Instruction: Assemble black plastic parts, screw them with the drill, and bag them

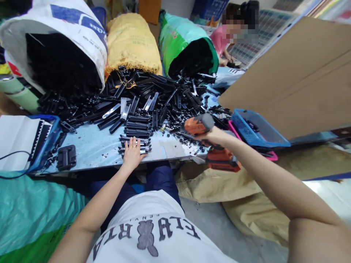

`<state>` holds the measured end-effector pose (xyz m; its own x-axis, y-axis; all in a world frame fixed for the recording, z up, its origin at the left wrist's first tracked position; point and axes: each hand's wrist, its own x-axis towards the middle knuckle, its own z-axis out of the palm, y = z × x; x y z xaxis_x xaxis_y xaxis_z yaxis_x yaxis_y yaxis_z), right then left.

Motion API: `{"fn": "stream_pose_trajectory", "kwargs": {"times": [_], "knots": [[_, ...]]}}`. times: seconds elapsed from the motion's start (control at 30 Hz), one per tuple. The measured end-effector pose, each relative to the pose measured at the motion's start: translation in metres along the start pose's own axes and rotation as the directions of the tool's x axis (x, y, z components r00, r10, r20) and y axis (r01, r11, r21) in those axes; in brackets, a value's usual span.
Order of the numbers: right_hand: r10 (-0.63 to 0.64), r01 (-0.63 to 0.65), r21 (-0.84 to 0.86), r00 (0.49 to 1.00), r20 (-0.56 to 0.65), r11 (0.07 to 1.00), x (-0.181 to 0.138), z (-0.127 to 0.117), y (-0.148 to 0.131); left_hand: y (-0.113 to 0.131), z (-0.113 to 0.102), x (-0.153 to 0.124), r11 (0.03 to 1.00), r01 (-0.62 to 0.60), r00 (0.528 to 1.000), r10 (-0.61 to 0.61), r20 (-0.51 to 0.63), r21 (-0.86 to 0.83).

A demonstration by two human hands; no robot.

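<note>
My left hand (132, 153) lies with its fingers spread on black plastic strips (137, 132), which are lined up in a row near the table's front edge. In my right hand (212, 136) is an orange and black cordless drill (197, 125), its nose pointing left over the scattered small parts. The drill's orange battery base (222, 159) hangs below the wrist, past the table edge. Small screws and black bits (189, 140) lie under the drill's tip. Behind the row spreads a heap of loose black plastic parts (153, 93).
A white sack (82, 40), a yellow sack (134, 42) and a green sack (183, 40) lie behind the heap. Right are a blue basket (260, 128) and cardboard (296, 80). A blue tray (53, 135) and black case (66, 157) sit left. Another person (219, 40) works behind.
</note>
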<state>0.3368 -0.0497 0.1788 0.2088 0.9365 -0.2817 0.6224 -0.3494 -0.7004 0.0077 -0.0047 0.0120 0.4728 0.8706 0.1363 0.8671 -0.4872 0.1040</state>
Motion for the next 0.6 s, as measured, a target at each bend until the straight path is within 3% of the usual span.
{"fn": "stream_pose_trajectory", "kwargs": {"times": [0.07, 0.17, 0.27, 0.47, 0.6], "knots": [[0.137, -0.118, 0.120, 0.976, -0.167, 0.986, 0.016, -0.029, 0.025, 0.001, 0.001, -0.001, 1.000, -0.005, 1.000, 0.005, -0.013, 0.021], [0.302, -0.219, 0.232, 0.848, -0.435, 0.948, 0.049, -0.063, 0.054, 0.002, 0.001, -0.001, 0.998, -0.010, 1.000, 0.012, -0.025, 0.056], [0.404, -0.282, 0.305, 0.768, -0.496, 0.910, 0.078, -0.079, 0.075, 0.003, 0.001, -0.001, 0.997, -0.008, 1.000, 0.010, -0.018, 0.080], [0.407, -0.295, 0.327, 0.837, -0.364, 0.898, 0.102, -0.082, 0.098, 0.004, -0.001, -0.001, 0.996, 0.004, 1.000, -0.002, -0.023, 0.084], [0.397, -0.307, 0.286, 0.849, -0.350, 0.908, 0.105, -0.081, 0.109, 0.005, -0.001, 0.000, 0.997, 0.015, 1.000, -0.014, -0.013, 0.082]]}}
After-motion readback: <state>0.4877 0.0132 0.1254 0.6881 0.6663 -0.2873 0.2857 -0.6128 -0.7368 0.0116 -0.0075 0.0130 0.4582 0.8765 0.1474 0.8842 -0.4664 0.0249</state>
